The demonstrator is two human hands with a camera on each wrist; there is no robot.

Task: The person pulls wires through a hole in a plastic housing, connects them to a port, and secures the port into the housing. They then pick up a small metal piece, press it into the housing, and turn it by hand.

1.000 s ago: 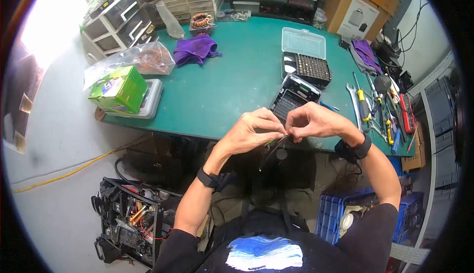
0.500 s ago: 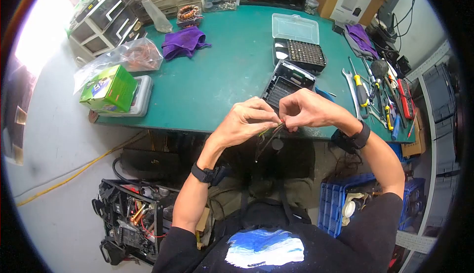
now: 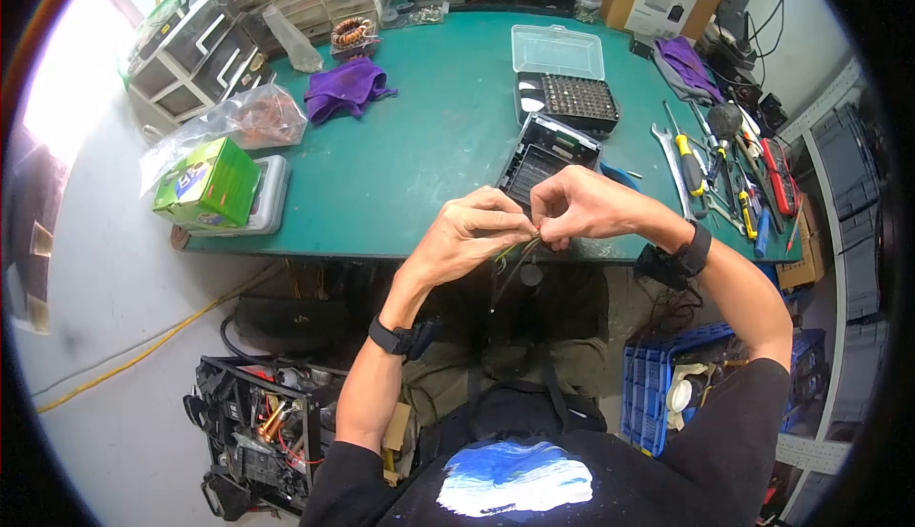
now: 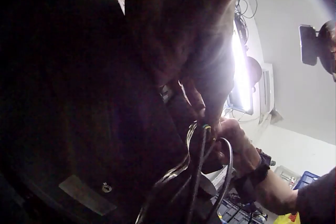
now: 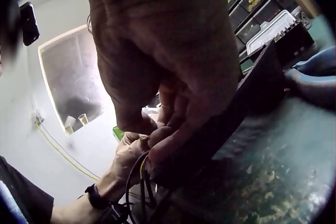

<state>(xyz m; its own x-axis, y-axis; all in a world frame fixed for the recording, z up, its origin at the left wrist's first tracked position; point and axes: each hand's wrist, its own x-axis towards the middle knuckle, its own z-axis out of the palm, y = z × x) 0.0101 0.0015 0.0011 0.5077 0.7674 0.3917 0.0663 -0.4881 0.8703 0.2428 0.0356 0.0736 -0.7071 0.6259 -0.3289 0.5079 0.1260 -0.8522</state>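
In the head view, my left hand (image 3: 467,234) and right hand (image 3: 579,207) meet at the bench's front edge. Their thumbs and fingertips pinch a small bundle of wires (image 3: 516,266). Dark cables (image 4: 196,174) and a thin bare-looking strand hang below the fingers in the left wrist view. A yellow wire (image 5: 142,167) shows among the black ones in the right wrist view, with a speck of red at the fingertips. The pinched wire ends are mostly hidden by the fingers. Just beyond the hands lies an open black case (image 3: 550,157).
A bit box (image 3: 579,98) with a raised clear lid stands behind the case. Blue-handled pliers (image 5: 315,74) lie beside it. Wrenches, screwdrivers (image 3: 690,167) and a red meter (image 3: 780,179) crowd the right side. At left are a green box (image 3: 212,184) and a purple cloth (image 3: 345,89).
Both hands stay together, pinching the wires, with only small finger shifts. The head view has moved slightly, so the bench and its things appear further left and higher.
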